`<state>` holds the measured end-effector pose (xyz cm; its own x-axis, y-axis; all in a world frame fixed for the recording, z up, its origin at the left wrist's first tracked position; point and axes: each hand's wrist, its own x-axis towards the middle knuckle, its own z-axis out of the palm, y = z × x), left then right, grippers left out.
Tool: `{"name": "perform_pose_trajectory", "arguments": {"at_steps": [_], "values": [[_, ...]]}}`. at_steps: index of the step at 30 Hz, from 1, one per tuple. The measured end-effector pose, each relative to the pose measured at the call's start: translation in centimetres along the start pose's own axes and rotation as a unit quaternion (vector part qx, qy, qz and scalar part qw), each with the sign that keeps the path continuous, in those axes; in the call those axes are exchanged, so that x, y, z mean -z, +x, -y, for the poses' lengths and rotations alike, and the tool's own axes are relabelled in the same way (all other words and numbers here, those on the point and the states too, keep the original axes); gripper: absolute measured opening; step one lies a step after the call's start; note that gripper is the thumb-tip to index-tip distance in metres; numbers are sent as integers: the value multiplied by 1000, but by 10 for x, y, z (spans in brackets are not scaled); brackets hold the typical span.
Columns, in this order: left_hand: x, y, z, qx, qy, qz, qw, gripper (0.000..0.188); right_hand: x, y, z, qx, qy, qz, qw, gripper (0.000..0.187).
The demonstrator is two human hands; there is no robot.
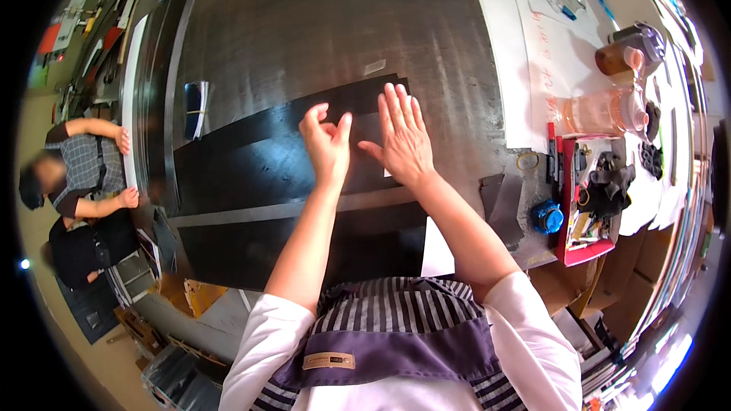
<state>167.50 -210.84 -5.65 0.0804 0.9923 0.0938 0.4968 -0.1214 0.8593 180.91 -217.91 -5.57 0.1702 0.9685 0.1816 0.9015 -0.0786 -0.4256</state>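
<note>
A long glossy black sheet [244, 160] lies across the dark worktable in front of me. Over it hovers or rests my left hand [327, 144], its fingers partly bent and the thumb apart, with nothing seen between them. My right hand [405, 137] is stretched flat, palm down, over the sheet's right end, thumb spread away from the fingers. Whether either hand touches the sheet is hard to tell. A second black sheet [236, 247] lies nearer to me, beyond a grey strip. Part of a white piece of paper [438, 250] shows beside my right forearm.
A banded bundle [196, 110] lies at the left. On the right are dark scraps [502, 199], a blue-capped jar [547, 217], a red tray [586, 253] of tools, and drink bottles [605, 110]. Another person [87, 160] stands at the table's left edge.
</note>
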Motion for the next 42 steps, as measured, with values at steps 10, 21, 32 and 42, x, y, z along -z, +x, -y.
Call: {"name": "perform_pose_trajectory", "arguments": {"at_steps": [10,21,32,42], "values": [[189,-182,34,112,22,-39,993,28,-15,-12,17,45,-61,77,994,96],[267,-338,105,189,18,181,965,27,-9,-93,92,178,100,59,977,76],[455,-369,225,163,54,-29,985,33,-105,-248,329,245,149,198,937,52],[555,-232,304,39,136,-137,980,34,-130,-199,428,246,70,213,943,40]]}}
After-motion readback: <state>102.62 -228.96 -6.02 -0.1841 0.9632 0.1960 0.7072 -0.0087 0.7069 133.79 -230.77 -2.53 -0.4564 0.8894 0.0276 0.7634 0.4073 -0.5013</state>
